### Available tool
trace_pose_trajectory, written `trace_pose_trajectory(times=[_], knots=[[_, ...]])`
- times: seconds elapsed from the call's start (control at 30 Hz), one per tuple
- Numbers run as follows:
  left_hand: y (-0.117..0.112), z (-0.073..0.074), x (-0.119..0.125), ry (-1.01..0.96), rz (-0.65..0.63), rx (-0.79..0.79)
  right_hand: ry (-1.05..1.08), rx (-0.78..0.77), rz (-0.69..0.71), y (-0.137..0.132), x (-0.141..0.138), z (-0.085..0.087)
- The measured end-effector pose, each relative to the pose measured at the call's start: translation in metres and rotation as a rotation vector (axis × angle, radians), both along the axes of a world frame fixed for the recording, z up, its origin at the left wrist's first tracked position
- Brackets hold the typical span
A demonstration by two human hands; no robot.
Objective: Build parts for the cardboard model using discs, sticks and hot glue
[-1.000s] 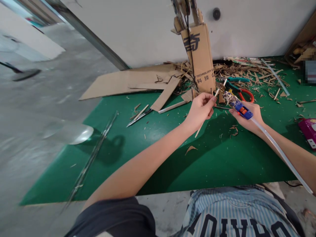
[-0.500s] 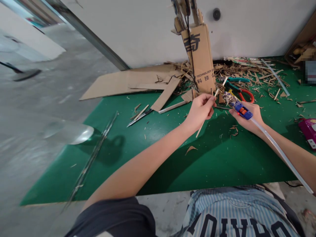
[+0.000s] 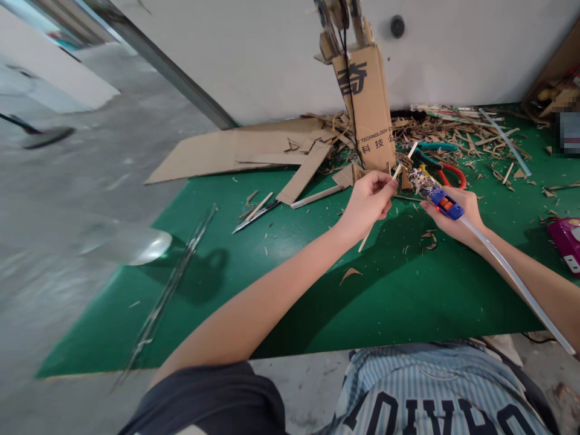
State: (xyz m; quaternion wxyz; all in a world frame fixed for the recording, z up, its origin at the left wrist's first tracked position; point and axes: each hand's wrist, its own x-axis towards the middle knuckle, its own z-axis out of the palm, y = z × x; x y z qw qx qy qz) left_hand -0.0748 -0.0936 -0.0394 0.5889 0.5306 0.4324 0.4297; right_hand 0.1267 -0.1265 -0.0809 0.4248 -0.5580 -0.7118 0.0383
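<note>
Between the fingertips of my left hand [image 3: 370,202] is a thin wooden stick [image 3: 412,150], tilted, its upper end pointing away from me and its lower end showing below the hand. My right hand [image 3: 455,214] is wrapped round a blue hot glue gun [image 3: 446,204] with a small red light. A long translucent glue stick [image 3: 512,278] runs out of its back toward me. The gun's front is crusted with scraps, and its tip lies close to the wooden stick; whether they touch I cannot tell. Behind my left hand stands a cardboard structure [image 3: 374,115] with a black cord down it.
Cardboard scraps [image 3: 448,130] are heaped along the wall. Pliers with red and teal handles [image 3: 453,175] lie beyond my right hand. Scissors [image 3: 256,216] and a cardboard strip [image 3: 306,175] lie left. A transparent container [image 3: 131,241] is at the left edge, a purple box [image 3: 566,241] at right.
The wooden stick has shifted very slightly in my left fingers. Both hands otherwise stay nearly in place.
</note>
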Motion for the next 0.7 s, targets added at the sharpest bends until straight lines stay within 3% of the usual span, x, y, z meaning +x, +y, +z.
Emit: trace_pose_trajectory(times=[0.27,0.7], knots=[[-0.0019,0.0042,0.0029,-0.009,0.013,-0.028,-0.005,0.005,-0.009,0.0001,-0.001,0.0017],[0.0015,-0.0026,0.0006,-0.037,-0.013,-0.005,-0.017,-0.011,-0.005,-0.0001,-0.001,0.0028]])
